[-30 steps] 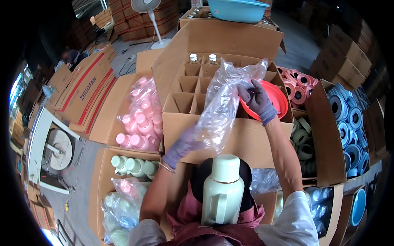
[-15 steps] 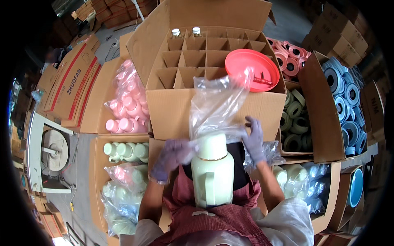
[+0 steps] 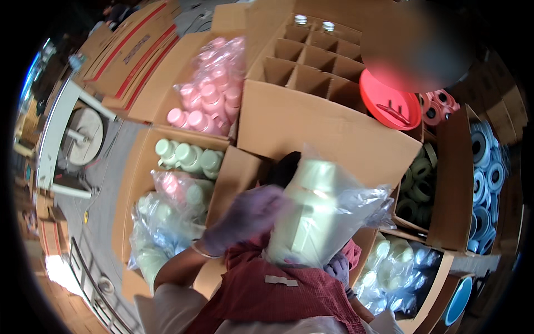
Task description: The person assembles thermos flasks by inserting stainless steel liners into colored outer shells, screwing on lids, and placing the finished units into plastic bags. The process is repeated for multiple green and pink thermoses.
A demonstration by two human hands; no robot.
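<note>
A pale green vacuum flask (image 3: 306,222) leans in front of my apron, inside a clear plastic bag (image 3: 356,209). The bag covers its cap and body, with loose crumpled film at the right. My left hand (image 3: 242,217), in a purple-grey glove, is beside the flask's left side; motion smears its fingers. Low at the flask's right is my gloved right hand (image 3: 338,268), its fingers curled against the bagged base. Part of this hand is hidden by the bag and my apron.
Ahead stands a divided carton (image 3: 328,122) with two silver-topped bottles and a red basin (image 3: 389,100) on its corner. Pink flasks (image 3: 208,106) and green flasks (image 3: 189,158) fill cartons at left. Blue ring-shaped parts (image 3: 484,172) lie right. A dark blur covers the upper right.
The bag has come down over the flask, which now tilts. My right hand has dropped from beside the cap to the base. The view has turned and shifted.
</note>
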